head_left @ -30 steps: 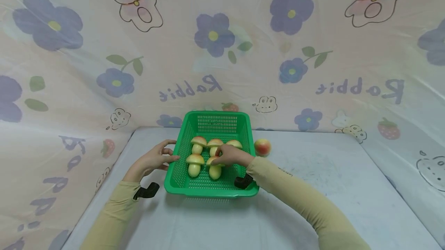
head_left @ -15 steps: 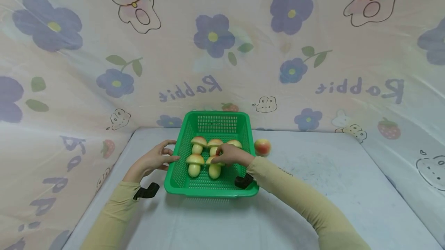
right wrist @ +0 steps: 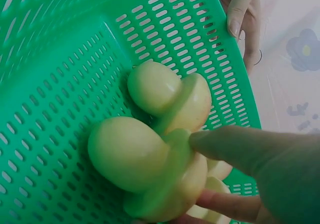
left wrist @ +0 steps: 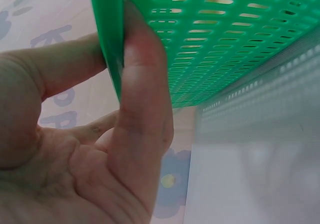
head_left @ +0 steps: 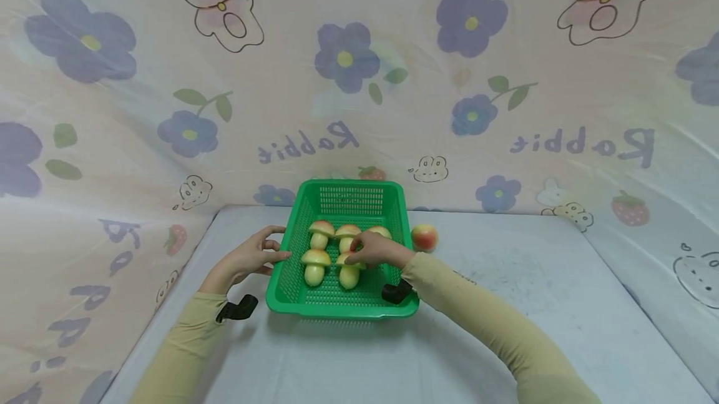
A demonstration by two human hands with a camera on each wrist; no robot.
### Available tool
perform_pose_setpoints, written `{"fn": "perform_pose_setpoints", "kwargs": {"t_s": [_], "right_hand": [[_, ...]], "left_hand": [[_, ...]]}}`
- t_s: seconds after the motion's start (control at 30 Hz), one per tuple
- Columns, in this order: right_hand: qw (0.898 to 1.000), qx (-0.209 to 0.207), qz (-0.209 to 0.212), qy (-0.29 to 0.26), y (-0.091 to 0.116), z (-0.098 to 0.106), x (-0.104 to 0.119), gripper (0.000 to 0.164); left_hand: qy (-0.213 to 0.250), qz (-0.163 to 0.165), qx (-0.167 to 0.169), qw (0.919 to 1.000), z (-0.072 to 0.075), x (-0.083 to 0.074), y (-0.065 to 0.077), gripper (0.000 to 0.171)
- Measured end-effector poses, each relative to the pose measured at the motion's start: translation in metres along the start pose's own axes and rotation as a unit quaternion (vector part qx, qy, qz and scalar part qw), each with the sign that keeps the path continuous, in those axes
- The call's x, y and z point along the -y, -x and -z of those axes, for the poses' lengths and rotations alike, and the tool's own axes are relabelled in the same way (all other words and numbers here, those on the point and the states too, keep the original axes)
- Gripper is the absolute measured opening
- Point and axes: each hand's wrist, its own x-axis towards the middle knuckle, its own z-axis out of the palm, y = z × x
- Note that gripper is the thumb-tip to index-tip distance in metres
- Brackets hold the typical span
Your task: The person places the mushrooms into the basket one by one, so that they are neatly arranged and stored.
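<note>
A green perforated plastic basket (head_left: 342,311) stands on the table with several toy mushrooms inside, yellowish with reddish caps. My left hand (head_left: 249,258) grips the basket's left rim; the left wrist view has the rim between thumb and fingers. Inside the basket, my right hand (head_left: 379,250) pinches the cap of the front-row mushroom (head_left: 349,277) on the right. In the right wrist view, thumb and fingers lie on either side of this mushroom's cap (right wrist: 185,184). Another mushroom (head_left: 314,268) lies just left of it. Behind are further mushrooms (head_left: 321,232), one partly hidden by my right hand.
A red-and-yellow peach-like fruit (head_left: 424,238) sits on the white-covered table (head_left: 505,279), just outside the basket's right wall. A cloth backdrop (head_left: 393,110) with flowers and rabbits hangs behind and to the left.
My right hand and the mushroom it pinches have shifted very slightly to the right. My left hand and the basket have stayed in place.
</note>
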Motion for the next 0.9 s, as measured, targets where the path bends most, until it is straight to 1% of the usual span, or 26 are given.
{"fn": "perform_pose_setpoints", "kwargs": {"t_s": [0.17,0.27,0.4,0.67,0.9], "right_hand": [[1.000,0.001,0.027,0.003,0.0000,-0.0013,0.0017,0.036],[0.999,-0.006,0.036,0.007,-0.0003,-0.0026,0.0022,0.033],[0.999,-0.013,0.034,0.009,-0.0009,-0.0038,0.0018,0.031],[0.999,-0.006,0.037,0.008,-0.0001,-0.0023,-0.0004,0.031],[0.999,-0.005,0.035,0.004,0.0006,-0.0018,-0.0001,0.035]], "left_hand": [[-0.002,-0.004,0.002,1.0000,0.0003,-0.0003,-0.0004,0.071],[-0.003,-0.003,0.002,1.0000,0.0003,-0.0003,-0.0005,0.071],[-0.002,0.000,0.001,1.0000,-0.0002,0.0005,-0.0003,0.071],[0.000,0.000,0.005,1.0000,0.0006,0.0020,-0.0012,0.071],[0.001,0.000,0.005,1.0000,0.0018,0.0015,-0.0019,0.071]]}}
